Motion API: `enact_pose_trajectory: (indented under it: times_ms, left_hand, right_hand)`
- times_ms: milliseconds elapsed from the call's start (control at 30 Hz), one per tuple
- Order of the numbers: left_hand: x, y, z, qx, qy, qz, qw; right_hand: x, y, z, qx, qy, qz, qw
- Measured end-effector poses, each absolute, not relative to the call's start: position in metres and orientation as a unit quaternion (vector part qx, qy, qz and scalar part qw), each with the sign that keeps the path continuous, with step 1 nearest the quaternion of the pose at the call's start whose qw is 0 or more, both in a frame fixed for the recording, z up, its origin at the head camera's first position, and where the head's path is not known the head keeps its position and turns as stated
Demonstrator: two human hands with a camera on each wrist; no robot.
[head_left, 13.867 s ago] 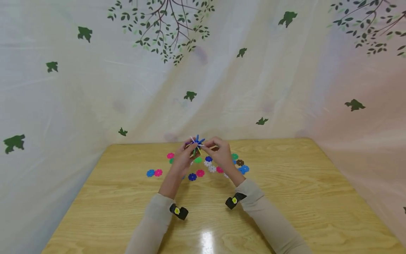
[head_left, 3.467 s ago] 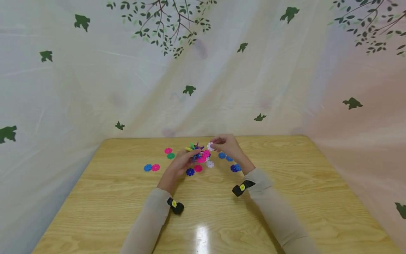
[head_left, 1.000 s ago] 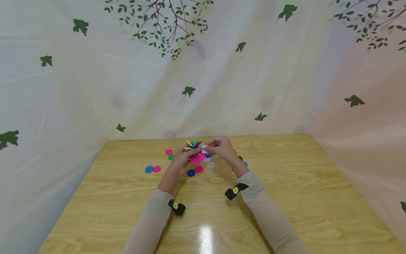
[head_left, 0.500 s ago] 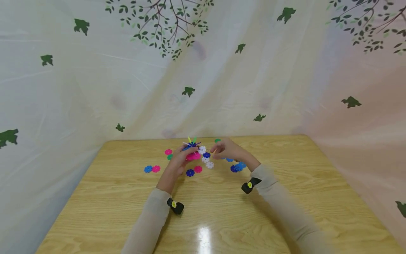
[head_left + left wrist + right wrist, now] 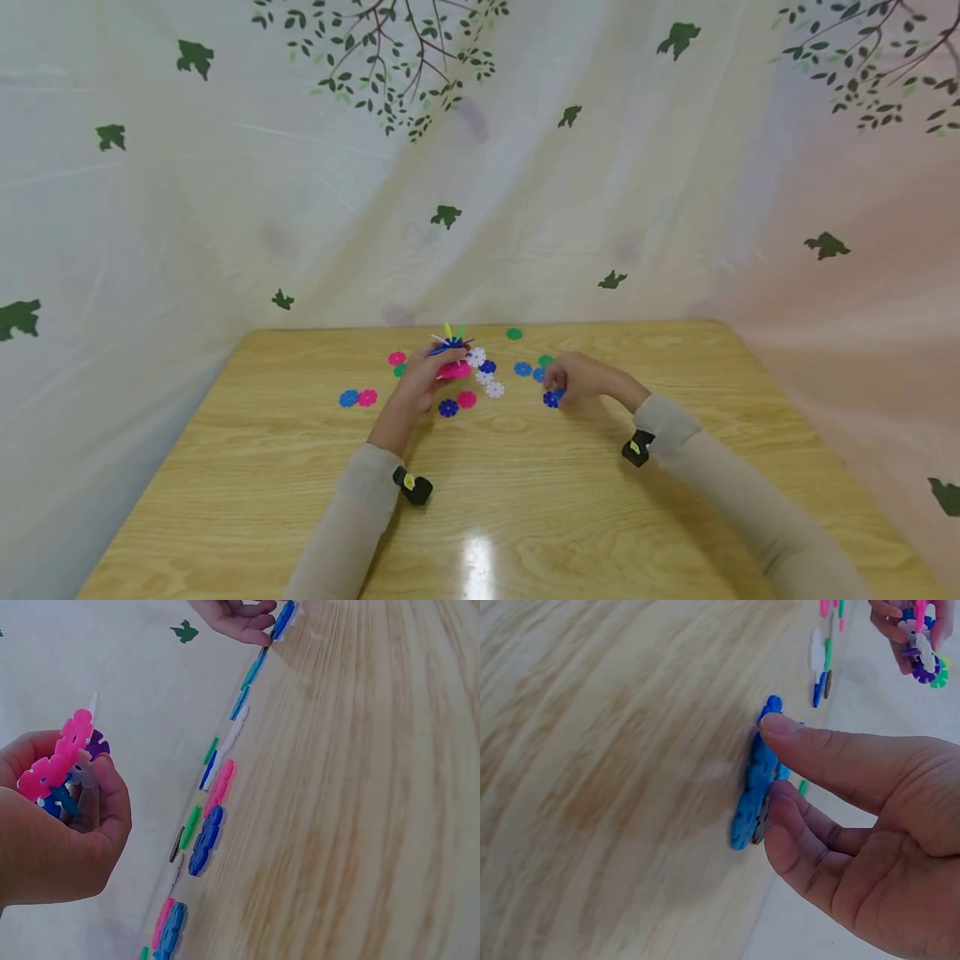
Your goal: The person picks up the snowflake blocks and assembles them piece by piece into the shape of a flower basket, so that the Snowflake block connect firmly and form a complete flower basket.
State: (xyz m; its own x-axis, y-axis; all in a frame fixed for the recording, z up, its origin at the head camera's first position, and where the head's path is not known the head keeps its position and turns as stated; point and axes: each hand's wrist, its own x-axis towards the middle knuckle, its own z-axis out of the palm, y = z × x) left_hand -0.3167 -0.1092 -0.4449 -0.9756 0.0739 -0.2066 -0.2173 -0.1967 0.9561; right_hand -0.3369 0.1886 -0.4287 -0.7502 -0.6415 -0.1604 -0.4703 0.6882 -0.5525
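Hanging at the back, a pale cloth [image 5: 337, 217] printed with branches and green birds rises behind a wooden table [image 5: 480, 483]. Two beige sleeves [image 5: 348, 508] stretch over the tabletop from the near side. The left hand [image 5: 420, 379] is curled around a cluster [image 5: 452, 369] of notched discs, gripping it above the table; pink, white, purple, blue, green and yellow show in it. The right hand [image 5: 581, 375] is down at the table, half open, bent fingers parted from the thumb about some overlapping blue discs [image 5: 742, 817]; whether the tips touch them, I cannot tell. Black cameras [image 5: 416, 490] sit at both wrists. Between the hands lie two white discs [image 5: 495, 389]; nearer, a pink disc [image 5: 467, 400] lies beside a dark blue disc [image 5: 447, 408]. Near the far edge lies a green disc [image 5: 513, 334].
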Motion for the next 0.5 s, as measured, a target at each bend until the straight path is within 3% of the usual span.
enact_pose_trajectory:
  times_ms: [500]
  left_hand:
    - [-0.318,-0.110,-0.450,-0.045,0.637,0.763,0.103]
  right_hand:
    - [-0.339,0.190,-0.442,-0.285,0.902,-0.286,0.151]
